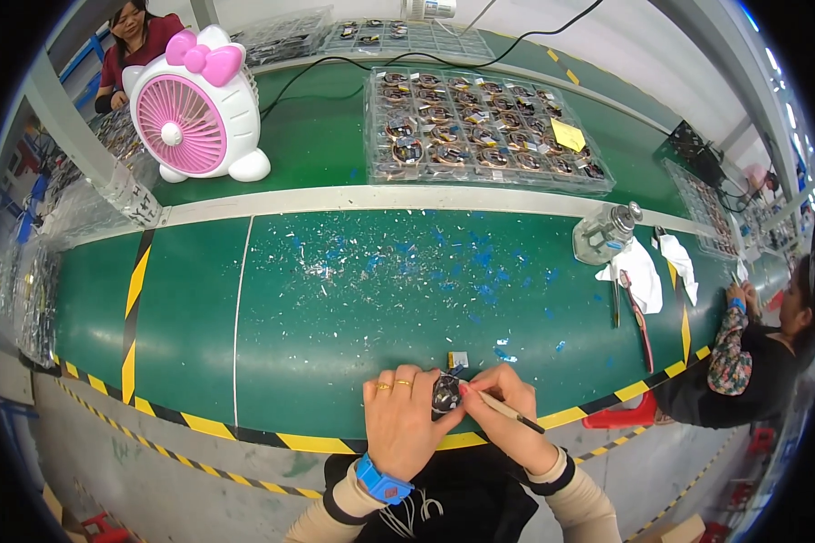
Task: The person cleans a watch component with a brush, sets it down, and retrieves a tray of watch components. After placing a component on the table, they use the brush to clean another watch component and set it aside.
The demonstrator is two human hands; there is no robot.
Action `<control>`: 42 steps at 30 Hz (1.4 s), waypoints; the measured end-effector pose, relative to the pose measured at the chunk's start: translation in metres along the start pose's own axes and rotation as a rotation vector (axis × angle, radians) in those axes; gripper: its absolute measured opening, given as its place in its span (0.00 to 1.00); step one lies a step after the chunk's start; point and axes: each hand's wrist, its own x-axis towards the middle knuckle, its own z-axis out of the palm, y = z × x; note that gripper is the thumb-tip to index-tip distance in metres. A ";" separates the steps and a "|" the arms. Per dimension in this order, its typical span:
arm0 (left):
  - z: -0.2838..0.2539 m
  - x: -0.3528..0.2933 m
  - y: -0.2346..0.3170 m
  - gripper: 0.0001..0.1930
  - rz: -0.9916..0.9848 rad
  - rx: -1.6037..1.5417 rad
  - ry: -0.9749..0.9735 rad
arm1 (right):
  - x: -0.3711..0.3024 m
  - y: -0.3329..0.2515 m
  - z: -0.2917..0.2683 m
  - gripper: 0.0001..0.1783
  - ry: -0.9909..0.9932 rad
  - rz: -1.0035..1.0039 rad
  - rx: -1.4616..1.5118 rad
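Observation:
Near the front edge of the green bench, my left hand point(397, 430) is closed around a small round dark part point(445, 395), like a watch-sized module with a shiny face. A small silver-and-yellow square piece point(458, 359) lies just beyond it, seemingly joined by a short dark strip. My right hand point(509, 439) pinches a thin light-coloured stick tool point(513, 414) with a dark rear end. The tool slants down to the right, and its front end is at the round part; my fingers hide the exact contact. A blue band is on my left wrist.
White and blue scraps point(407, 262) litter the bench. To the right are a glass bottle point(602, 235), white tissue point(641, 279) and tweezers point(638, 321). Behind stand a pink-and-white fan point(190, 109) and a clear tray point(480, 176) of round parts. Other people sit at far left and right.

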 end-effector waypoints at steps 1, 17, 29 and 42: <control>-0.001 0.000 0.000 0.25 -0.001 -0.002 -0.001 | 0.000 0.000 0.000 0.07 0.000 0.001 -0.001; -0.007 0.003 -0.006 0.22 0.017 0.020 0.005 | 0.005 -0.006 0.005 0.08 -0.084 -0.095 -0.083; 0.002 0.004 -0.013 0.23 0.022 0.009 0.015 | 0.008 0.006 0.010 0.09 -0.029 -0.151 -0.178; -0.001 0.005 -0.014 0.24 0.031 0.020 0.011 | 0.011 -0.002 0.009 0.09 -0.087 -0.139 -0.161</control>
